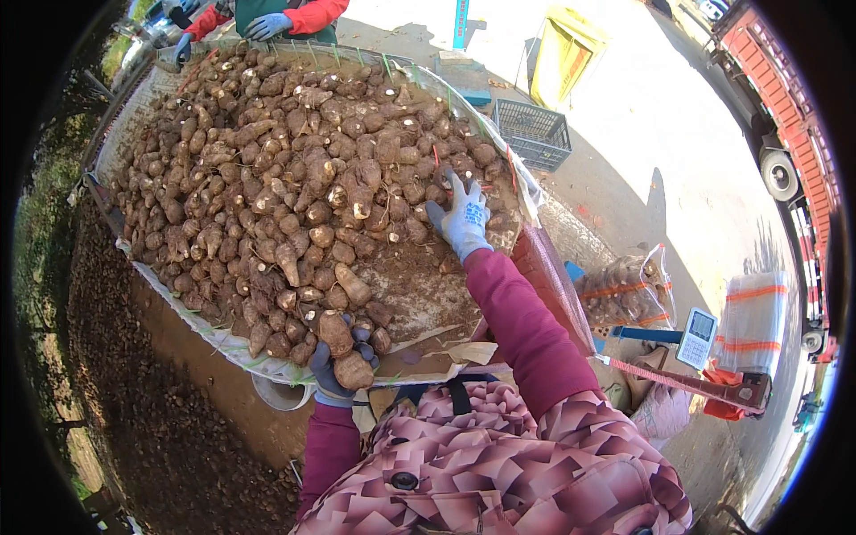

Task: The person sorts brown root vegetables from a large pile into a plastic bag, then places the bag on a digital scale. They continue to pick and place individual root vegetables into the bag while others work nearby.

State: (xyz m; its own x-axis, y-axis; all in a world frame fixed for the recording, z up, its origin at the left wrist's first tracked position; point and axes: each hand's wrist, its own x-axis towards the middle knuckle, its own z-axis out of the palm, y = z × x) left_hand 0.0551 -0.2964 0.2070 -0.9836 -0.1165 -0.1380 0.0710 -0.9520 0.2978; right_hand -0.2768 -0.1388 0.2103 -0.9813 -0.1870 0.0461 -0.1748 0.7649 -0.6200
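Note:
A large heap of brown taro corms (267, 180) covers a raised sorting table with a pale cloth rim (194, 326). My left hand (334, 371), in a dark grey-blue glove, is at the near edge, its fingers curled round two large corms (336, 334), one above the other. Reaching forward to the right part of the heap, my right hand (463, 214) wears a light blue glove. Its fingers are spread over the corms near the right rim; whether a fingertip touches one cannot be told. Bare, soil-covered sheet (428, 287) shows between the two hands.
Across the table a co-worker's gloved hands (269, 27) rest by the far rim. To the right are a black plastic crate (533, 134), a mesh bag of corms (622, 291), a scale display (697, 338) and a red truck (796, 100). A white bucket (284, 394) stands below the near rim.

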